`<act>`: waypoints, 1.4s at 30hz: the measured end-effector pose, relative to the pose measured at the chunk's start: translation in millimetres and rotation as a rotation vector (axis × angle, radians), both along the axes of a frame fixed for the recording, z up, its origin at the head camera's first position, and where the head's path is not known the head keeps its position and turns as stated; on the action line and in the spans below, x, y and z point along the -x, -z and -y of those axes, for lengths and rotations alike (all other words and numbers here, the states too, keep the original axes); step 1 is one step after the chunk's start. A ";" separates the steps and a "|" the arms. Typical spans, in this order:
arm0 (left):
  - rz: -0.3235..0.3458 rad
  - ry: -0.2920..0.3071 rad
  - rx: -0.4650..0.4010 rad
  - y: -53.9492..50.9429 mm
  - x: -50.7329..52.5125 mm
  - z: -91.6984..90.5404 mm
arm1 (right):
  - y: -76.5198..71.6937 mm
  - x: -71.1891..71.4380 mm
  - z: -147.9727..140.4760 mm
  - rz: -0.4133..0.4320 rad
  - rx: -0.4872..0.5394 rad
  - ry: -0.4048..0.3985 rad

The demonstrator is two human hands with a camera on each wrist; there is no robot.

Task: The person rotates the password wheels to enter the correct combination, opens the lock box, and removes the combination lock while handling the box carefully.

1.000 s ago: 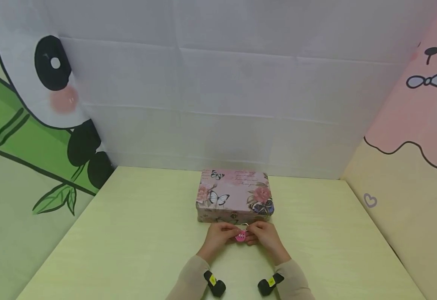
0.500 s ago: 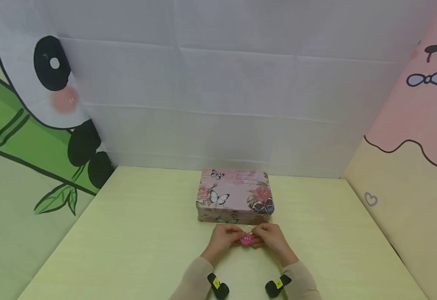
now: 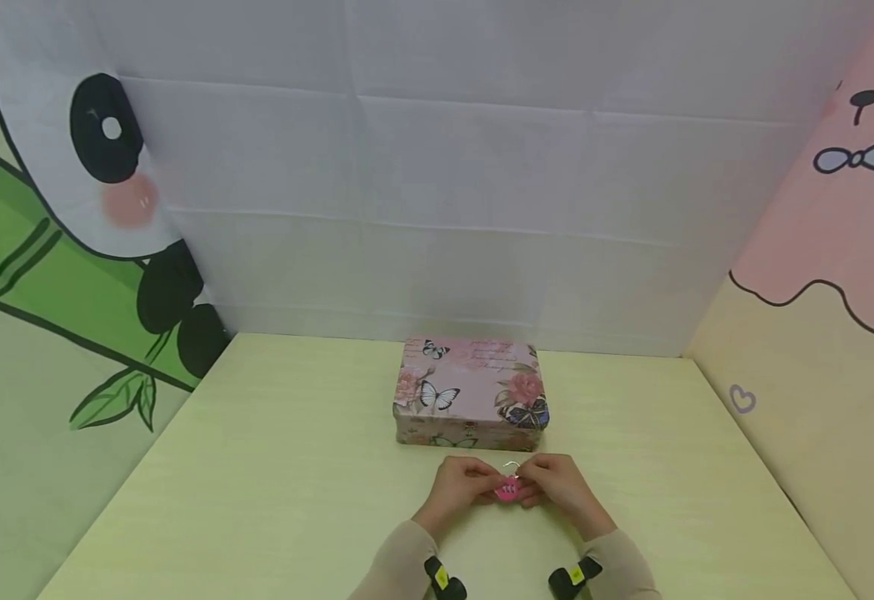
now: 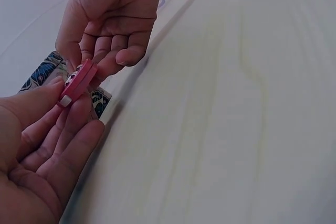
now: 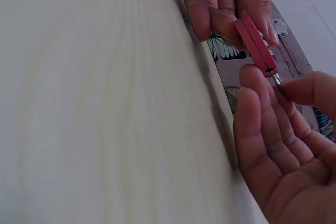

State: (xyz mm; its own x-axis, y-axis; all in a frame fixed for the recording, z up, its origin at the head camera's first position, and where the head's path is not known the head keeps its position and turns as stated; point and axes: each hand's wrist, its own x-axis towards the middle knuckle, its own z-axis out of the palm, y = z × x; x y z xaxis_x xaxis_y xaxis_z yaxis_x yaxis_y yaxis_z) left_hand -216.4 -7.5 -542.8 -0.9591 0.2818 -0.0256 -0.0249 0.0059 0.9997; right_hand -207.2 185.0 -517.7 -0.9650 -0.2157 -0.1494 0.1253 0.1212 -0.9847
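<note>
A small pink combination padlock (image 3: 507, 490) is held between the two hands, just in front of the box. My left hand (image 3: 457, 487) pinches its body between thumb and fingers. With thumb and index finger my right hand (image 3: 560, 483) pinches the metal shackle (image 5: 277, 80); its other fingers lie loosely curled below. In the head view the shackle's curved end shows above the lock body. Number dials on the padlock (image 4: 79, 82) face the left thumb. Behind the hands stands a closed pink box (image 3: 474, 379) with butterflies and roses, a small metal clasp (image 3: 470, 428) on its front.
The pale wood-grain table (image 3: 272, 467) extends around the box and hands. A white cloth wall (image 3: 437, 208) stands behind it, with a panda panel (image 3: 92, 250) at left and a pink-and-cream panel (image 3: 819, 250) at right. A black strap device sits on each wrist.
Both hands have moved a little right and toward the person, carrying the padlock away from the box's front. The grip looks the same, and the box has stayed put.
</note>
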 end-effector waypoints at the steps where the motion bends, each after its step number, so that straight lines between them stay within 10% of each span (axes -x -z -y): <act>1: 0.003 0.003 -0.002 -0.6 -1.1 -0.9 | -0.2 -0.8 -1.4 0.002 -0.003 -0.005; 42: 0.080 0.138 0.014 -10.7 -29.8 -29.0 | -3.9 -25.3 -44.3 0.059 -0.094 -0.114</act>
State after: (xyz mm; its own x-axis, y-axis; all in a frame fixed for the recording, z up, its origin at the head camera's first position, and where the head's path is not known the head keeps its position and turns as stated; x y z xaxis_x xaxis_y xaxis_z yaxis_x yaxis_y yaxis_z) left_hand -186.6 21.5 -532.1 -0.9062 0.4094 -0.1056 -0.1028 0.0289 0.9943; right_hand -182.0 229.2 -513.8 -0.9240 -0.3057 -0.2296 0.1625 0.2296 -0.9596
